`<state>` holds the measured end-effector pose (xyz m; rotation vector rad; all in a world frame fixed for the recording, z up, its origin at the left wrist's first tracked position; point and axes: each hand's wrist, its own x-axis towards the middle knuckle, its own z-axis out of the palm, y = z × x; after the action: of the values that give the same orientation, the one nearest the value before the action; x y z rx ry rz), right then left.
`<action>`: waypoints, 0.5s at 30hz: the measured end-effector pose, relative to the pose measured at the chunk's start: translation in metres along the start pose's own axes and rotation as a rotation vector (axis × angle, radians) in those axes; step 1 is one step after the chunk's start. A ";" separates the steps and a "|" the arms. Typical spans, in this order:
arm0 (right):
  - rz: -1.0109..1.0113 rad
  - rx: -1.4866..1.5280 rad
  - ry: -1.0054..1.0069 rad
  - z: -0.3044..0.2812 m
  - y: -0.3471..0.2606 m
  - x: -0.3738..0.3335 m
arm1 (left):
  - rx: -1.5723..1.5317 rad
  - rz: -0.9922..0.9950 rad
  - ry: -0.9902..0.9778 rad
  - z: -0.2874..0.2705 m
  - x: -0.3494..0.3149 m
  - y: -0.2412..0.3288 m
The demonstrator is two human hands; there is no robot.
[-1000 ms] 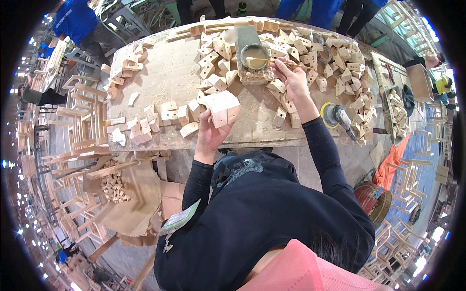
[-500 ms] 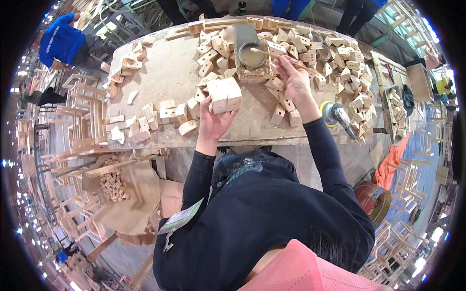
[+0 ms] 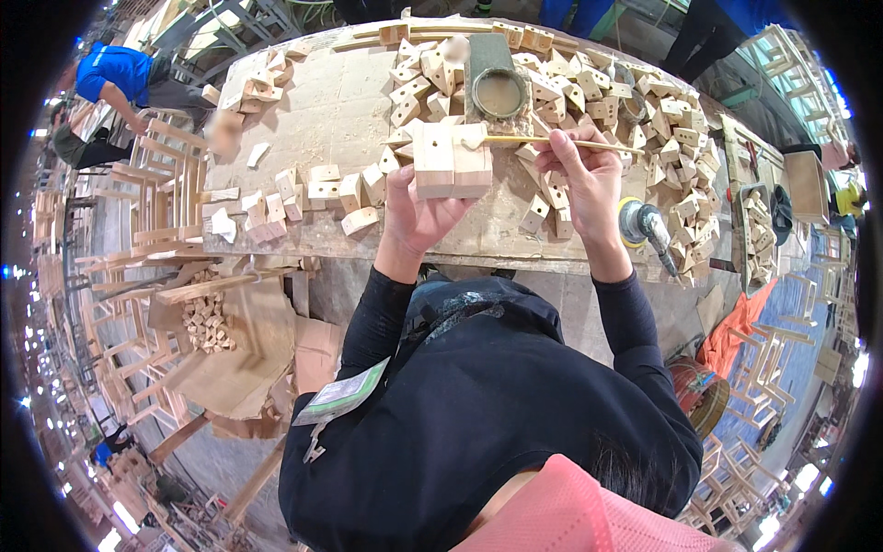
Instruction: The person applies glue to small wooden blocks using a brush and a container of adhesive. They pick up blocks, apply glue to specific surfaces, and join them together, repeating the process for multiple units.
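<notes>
I see the long counter (image 3: 340, 101) strewn with small wooden blocks (image 3: 322, 195), and near its far edge a round tin (image 3: 499, 92) of what looks like glue. Since a second ago the left hand (image 3: 421, 213) has lifted its pair of wooden blocks (image 3: 451, 161) off the counter and up toward the tin, and the stick (image 3: 552, 141) has left the tin and now points at them, so I judge the glue is being applied. The left fingers clasp the pair from below, forearm reaching straight forward. The right hand (image 3: 584, 179) pinches the stick, held level, wrist bent inward.
</notes>
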<state>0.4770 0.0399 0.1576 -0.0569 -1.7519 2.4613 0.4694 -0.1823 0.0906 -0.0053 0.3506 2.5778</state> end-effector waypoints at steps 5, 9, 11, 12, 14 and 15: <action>-0.068 -0.029 0.013 0.003 -0.004 -0.003 | -0.036 0.019 0.021 0.012 -0.003 -0.003; -0.088 0.008 -0.069 0.000 -0.003 -0.010 | -0.029 0.024 0.010 0.017 -0.006 -0.004; -0.071 0.001 -0.102 -0.003 -0.005 -0.014 | -0.018 0.020 0.011 0.019 -0.008 -0.004; -0.063 -0.002 -0.119 -0.004 -0.005 -0.015 | -0.016 0.026 0.010 0.020 -0.009 -0.005; -0.062 0.001 -0.149 -0.005 -0.009 -0.017 | -0.012 0.038 0.010 0.021 -0.010 -0.006; -0.062 0.002 -0.165 -0.005 -0.011 -0.017 | -0.034 0.036 0.004 0.022 -0.010 -0.006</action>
<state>0.4952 0.0460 0.1653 0.2032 -1.7834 2.4863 0.4828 -0.1768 0.1107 -0.0168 0.3115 2.6190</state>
